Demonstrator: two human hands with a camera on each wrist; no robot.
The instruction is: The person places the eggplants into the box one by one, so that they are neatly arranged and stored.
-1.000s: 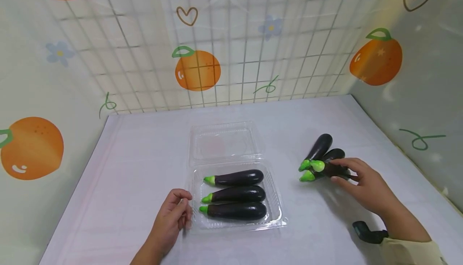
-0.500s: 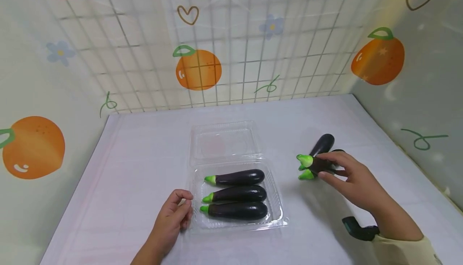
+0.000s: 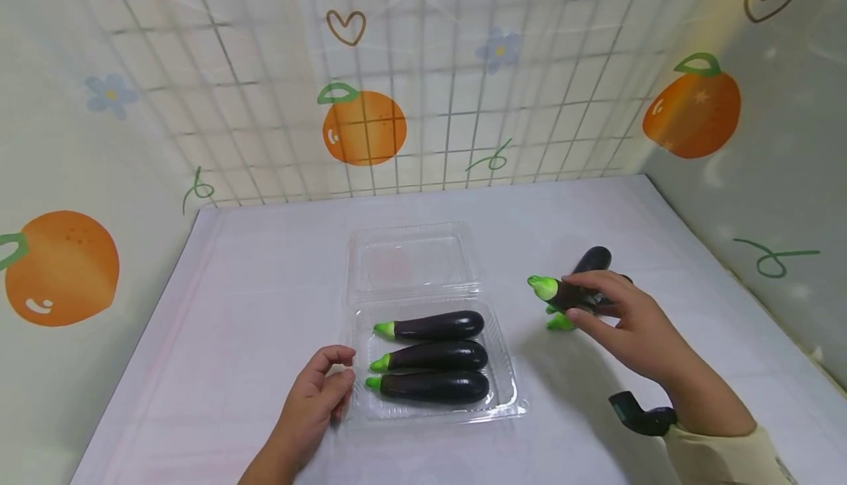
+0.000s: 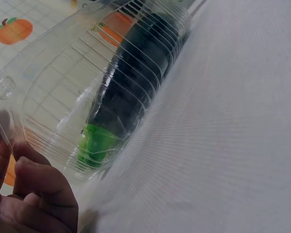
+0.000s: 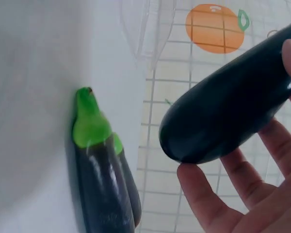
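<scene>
My right hand (image 3: 638, 327) holds an eggplant (image 3: 567, 297) between thumb and fingers, its green stem end pointing left. In the right wrist view the held eggplant (image 5: 223, 107) hangs raised above the white surface. Below and behind it, two more eggplants (image 3: 593, 258) lie on the table, partly hidden by the hand. A clear plastic clamshell box (image 3: 518, 403) stands open in the middle, with three eggplants (image 3: 438, 356) side by side, stems to the left. Thumb and fingers of my left hand (image 3: 314, 397) pinch the box's left rim, as the left wrist view (image 4: 36, 182) shows.
The box's clear lid (image 3: 413, 259) lies folded back behind its base. A black curved piece (image 3: 640, 414) sits at my right wrist. The white table (image 3: 265, 286) ends at a gridded, orange-printed curtain (image 3: 423, 51), with further curtains at both sides.
My right hand has lifted one eggplant off the pile and carried it a little left toward the box. The left hand stays at the box's rim.
</scene>
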